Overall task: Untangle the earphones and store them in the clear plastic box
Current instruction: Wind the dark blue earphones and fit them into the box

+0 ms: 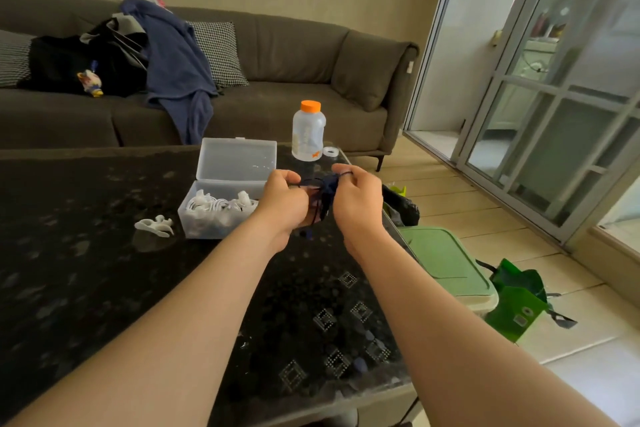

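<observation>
Dark table [104, 288], left hand [282, 203] and right hand [356, 198] pinching tangled dark earphones [327, 185], clear plastic box [237, 159] open, bottle [308, 135] label unreadable, grey sofa [294, 45].

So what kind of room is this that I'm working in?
Most likely a home living room: a grey sofa with a checked cushion stands behind the dark low table, and sliding glass doors stand at the right.

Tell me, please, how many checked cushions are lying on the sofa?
2. One cushion leans on the sofa back right of the blue cloth; the other cushion sits at the picture's left edge, partly cut off. The piled clothes may hide more.
</observation>
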The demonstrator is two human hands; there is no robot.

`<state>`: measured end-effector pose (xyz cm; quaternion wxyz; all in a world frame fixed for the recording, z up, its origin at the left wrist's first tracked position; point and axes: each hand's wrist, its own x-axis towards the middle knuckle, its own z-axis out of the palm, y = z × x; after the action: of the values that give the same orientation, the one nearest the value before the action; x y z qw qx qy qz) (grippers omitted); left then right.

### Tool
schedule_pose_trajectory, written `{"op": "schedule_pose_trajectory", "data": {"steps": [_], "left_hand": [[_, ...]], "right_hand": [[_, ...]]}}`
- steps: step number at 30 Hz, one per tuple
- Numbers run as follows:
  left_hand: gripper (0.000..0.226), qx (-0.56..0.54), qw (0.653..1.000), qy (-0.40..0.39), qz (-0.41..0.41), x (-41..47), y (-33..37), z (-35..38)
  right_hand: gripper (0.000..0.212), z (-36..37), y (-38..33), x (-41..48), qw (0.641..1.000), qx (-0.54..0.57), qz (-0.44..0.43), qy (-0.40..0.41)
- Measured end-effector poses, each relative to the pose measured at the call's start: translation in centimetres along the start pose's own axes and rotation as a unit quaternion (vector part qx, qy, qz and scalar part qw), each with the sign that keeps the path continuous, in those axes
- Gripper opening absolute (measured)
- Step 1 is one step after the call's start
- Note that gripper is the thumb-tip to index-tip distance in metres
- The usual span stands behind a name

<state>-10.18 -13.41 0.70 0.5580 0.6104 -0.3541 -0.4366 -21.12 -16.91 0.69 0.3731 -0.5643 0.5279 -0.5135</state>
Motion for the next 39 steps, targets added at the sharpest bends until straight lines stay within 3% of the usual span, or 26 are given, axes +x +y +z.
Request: {"op": "schedule_pose_trajectory", "data": {"steps": [4, 6, 10, 13, 16, 18, 20, 23, 28, 34, 39], "left_hand": [[0.037, 0.068, 0.995, -0.071, 0.015, 0.0, 0.0, 0.4], [0.041, 0.073, 0.993, -0.091, 0.007, 0.0, 0.2, 0.1], [0.027, 0.038, 0.992, -0.121, -0.026, 0.4, 0.0, -0.9], [0.037, 0.071, 0.983, -0.169, -0.032, 0.2, -0.3, -1.6], [0.032, 0.087, 0.986, -0.145, -0.005, 0.2, -0.2, -2.0], [0.031, 0.116, 0.989, -0.09, 0.017, 0.6, -0.4, -2.2], [0.031, 0.132, 0.99, -0.03, 0.03, 1.1, -0.6, -2.4], [0.031, 0.147, 0.988, 0.011, 0.049, 0.9, -0.7, -2.5], [0.023, 0.116, 0.99, 0.027, 0.073, 0.9, -0.8, -2.7], [0.009, 0.105, 0.991, 0.01, 0.078, 1.2, -1.1, -3.1], [0.027, 0.109, 0.991, 0.011, 0.072, 1.3, -1.4, -3.5]], "right_hand": [[0.019, -0.4, 0.1, 0.4, 0.995, 0.083, 0.046, 0.014], [0.026, -0.7, 0.3, 0.6, 0.995, 0.082, 0.051, 0.02], [0.034, -1.0, -0.2, 1.0, 0.991, 0.091, 0.093, -0.015], [0.04, -0.6, 0.1, 0.9, 0.992, 0.064, 0.099, -0.037], [0.033, -0.2, 0.5, 1.2, 0.988, 0.052, 0.143, -0.038], [0.021, -0.7, 0.1, 1.2, 0.972, 0.078, 0.207, -0.083], [0.025, -1.2, -0.4, 0.8, 0.952, 0.134, 0.244, -0.127], [0.036, -1.4, -0.6, 0.4, 0.951, 0.169, 0.207, -0.154], [0.013, -0.7, -0.5, 0.1, 0.961, 0.136, 0.129, -0.203], [0.027, -0.3, 1.1, 0.9, 0.967, 0.076, 0.124, -0.209], [0.049, -0.9, 1.2, 1.1, 0.977, 0.049, 0.084, -0.188]]}}
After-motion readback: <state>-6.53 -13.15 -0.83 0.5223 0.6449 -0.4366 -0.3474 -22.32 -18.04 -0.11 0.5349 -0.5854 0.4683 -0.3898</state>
